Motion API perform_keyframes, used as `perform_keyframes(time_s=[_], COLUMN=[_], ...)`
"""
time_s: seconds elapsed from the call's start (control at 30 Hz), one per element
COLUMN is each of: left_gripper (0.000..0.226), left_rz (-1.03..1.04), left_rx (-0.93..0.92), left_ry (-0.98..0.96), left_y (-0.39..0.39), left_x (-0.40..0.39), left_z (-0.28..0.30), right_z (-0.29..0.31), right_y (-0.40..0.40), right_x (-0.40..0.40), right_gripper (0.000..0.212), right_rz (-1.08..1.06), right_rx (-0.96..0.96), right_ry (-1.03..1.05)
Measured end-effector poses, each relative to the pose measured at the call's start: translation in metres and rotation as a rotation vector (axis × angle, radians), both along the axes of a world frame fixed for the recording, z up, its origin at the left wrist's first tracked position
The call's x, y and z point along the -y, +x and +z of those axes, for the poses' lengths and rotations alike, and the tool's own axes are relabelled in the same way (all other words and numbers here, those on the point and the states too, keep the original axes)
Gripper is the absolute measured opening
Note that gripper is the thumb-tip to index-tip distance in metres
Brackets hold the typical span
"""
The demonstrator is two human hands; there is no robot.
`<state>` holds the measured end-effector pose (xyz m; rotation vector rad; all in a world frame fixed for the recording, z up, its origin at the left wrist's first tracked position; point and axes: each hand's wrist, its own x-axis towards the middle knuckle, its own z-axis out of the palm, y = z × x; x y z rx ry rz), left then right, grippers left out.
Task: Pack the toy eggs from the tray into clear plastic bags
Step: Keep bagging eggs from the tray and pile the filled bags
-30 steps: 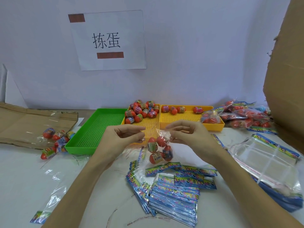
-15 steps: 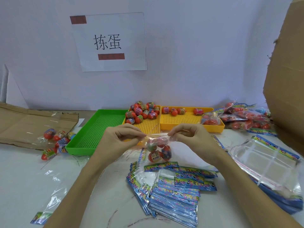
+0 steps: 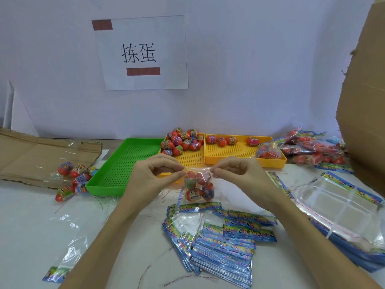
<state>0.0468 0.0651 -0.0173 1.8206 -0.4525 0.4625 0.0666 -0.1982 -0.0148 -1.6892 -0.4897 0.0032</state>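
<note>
Head view: a clear plastic bag (image 3: 198, 189) holding four toy eggs (image 3: 194, 194) is shown suspended above the counter (image 3: 31, 215), in front of the yellow tray (image 3: 245, 158). The bag's top edge is pinched at its left end by the left hand (image 3: 155, 174) and at its right end by the right hand (image 3: 237, 174), thumb against forefinger in each case, and is drawn taut between them. The film is judged thin, limp and slippery, so it is best taken at the mouth strip, near the corners, as here. The eggs are judged light, hard and smooth; being round, they would be expected to roll and bunch at the bottom, tilting the bag if one corner were released. More loose eggs (image 3: 183, 140) are seen heaped in the adjoining tray (image 3: 193, 161).
</note>
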Motion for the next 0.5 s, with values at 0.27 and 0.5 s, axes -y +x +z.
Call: perform_keyframes(time_s=[0.27,0.5], left_gripper=[0.015,0.044], left_rz=[-0.078,-0.236], left_rx=[-0.067,-0.343], left_ry=[-0.014,0.046], left_y=[-0.001,-0.004], left_x=[0.004,0.012], left_z=[0.002,0.002], right_z=[0.0,0.005], right_y=[-0.001,-0.008], right_x=[-0.005,-0.016], right_gripper=[0.018,0.022], right_rz=[-0.049,0.037], right_rx=[-0.065,-0.053], right_ry=[0.057,0.07])
